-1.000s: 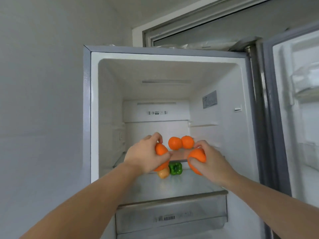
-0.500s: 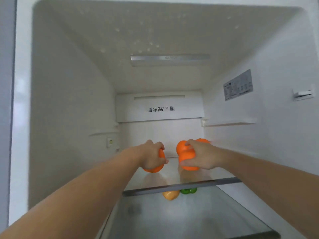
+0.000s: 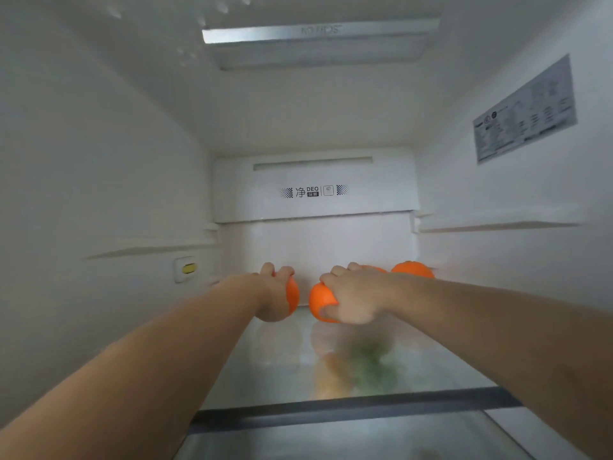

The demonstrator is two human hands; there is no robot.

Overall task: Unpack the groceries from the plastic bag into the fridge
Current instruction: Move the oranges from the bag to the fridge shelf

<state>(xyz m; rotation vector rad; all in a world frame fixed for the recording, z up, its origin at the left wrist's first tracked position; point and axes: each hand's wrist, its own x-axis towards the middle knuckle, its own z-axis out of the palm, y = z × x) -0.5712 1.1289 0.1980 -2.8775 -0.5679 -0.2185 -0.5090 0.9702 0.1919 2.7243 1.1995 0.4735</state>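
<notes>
Both arms outstretched, left hand and right hand curled, each apparently gripping something

Fridge walls: white, greyish in shade. Back panel at 12 o'clock: white, black lettering between two black-dotted checker patches. Light strip on ceiling: silvery grey. Label at 2 o'clock: pale grey, dark print. Switch at 9 o'clock: yellow in white frame. Three oranges, bright orange: left orange, middle orange, right orange. Glass shelf: clear, dark grey front edge; blurred green and yellow-orange patches beneath.
</notes>
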